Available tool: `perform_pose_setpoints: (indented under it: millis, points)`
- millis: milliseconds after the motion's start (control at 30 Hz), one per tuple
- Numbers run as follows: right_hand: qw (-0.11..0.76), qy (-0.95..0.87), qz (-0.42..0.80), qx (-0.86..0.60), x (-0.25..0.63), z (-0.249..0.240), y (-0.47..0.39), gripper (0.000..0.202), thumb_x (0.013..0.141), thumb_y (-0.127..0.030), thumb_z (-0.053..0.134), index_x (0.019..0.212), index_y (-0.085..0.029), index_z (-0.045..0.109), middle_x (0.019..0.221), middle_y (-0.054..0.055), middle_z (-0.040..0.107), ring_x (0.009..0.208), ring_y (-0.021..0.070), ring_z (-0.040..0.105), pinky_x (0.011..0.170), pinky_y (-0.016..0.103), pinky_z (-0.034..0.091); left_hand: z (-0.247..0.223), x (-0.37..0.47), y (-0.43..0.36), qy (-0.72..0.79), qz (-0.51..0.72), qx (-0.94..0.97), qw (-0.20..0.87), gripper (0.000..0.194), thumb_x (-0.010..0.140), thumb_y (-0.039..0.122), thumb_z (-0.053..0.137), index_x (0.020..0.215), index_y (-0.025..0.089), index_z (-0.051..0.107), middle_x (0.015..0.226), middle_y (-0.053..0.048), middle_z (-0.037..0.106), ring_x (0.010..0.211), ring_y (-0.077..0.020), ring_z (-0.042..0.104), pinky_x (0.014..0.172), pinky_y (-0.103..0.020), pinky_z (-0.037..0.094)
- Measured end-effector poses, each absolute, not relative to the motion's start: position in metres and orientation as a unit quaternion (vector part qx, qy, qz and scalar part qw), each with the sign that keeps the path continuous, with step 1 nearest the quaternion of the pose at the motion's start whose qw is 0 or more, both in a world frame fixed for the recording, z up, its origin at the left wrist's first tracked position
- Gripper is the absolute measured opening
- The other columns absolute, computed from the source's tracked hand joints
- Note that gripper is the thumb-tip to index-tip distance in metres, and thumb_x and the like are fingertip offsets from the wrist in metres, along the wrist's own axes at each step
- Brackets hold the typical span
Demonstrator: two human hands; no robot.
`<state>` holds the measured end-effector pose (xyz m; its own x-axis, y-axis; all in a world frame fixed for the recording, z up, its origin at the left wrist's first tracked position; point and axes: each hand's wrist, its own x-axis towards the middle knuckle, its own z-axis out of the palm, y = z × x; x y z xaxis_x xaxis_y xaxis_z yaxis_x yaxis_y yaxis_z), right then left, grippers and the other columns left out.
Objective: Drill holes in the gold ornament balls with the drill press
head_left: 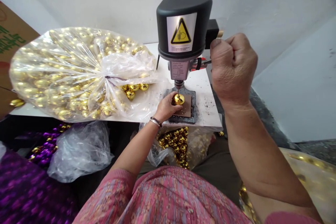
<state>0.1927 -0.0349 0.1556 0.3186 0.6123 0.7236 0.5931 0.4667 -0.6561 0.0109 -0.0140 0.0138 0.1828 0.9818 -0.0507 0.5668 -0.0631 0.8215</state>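
Note:
My left hand (168, 106) grips a shiny gold ball (179, 98) on a brown board (187, 110) that lies on the base of a small bench drill press (183, 24). Above the ball, the drill bit and chuck (179, 84) point straight down; the bit meets the top of the ball or sits just over it. On the right, my right hand (233, 66) is closed in a fist around the drill press lever, most of which the fingers hide. A yellow warning label (181, 32) marks the black motor housing.
A large clear bag of gold balls (65, 77) covers the left of the white table (203, 87), several spilling from its mouth. Dark shavings lie round the base. Below are an open bag of gold balls (175, 141), crumpled plastic (81, 150) and purple balls (49, 143).

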Motion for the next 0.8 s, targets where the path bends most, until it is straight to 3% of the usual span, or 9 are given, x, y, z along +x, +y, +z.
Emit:
perform_pose_setpoints:
  millis: [167,533,800]
  points:
    - [0.64,-0.579,-0.012,-0.505,0.191,0.143,-0.041,0.045,0.107,-0.056,0.05,0.079,-0.022,0.042,0.065,-0.006,0.038,0.064,0.0059,0.037,0.068,0.023,0.041,0.004,0.01,-0.014,0.57,0.29,0.671,0.375,0.076,0.075,0.02,0.093,0.148,0.019,0.072,0.122,-0.007,0.083,0.107,-0.0273,0.076,0.099,-0.038,0.06]
    - [0.602,-0.601,-0.057,-0.522,0.196,0.099,-0.055,0.038,0.104,-0.057,0.049,0.086,-0.025,0.054,0.069,-0.001,0.05,0.062,0.0118,0.045,0.064,0.029,0.046,0.0,0.008,-0.014,0.565,0.291,0.669,0.386,0.077,0.074,0.023,0.093,0.149,0.02,0.072,0.118,-0.006,0.084,0.106,-0.0283,0.076,0.096,-0.038,0.061]
    - [0.662,-0.568,-0.11,-0.476,0.188,0.075,-0.053,0.036,0.103,-0.053,0.054,0.083,-0.023,0.058,0.065,-0.003,0.05,0.059,0.0112,0.046,0.062,0.028,0.041,-0.001,0.008,-0.016,0.566,0.297,0.673,0.373,0.075,0.075,0.023,0.094,0.148,0.021,0.073,0.12,-0.007,0.084,0.109,-0.0305,0.078,0.101,-0.039,0.061]
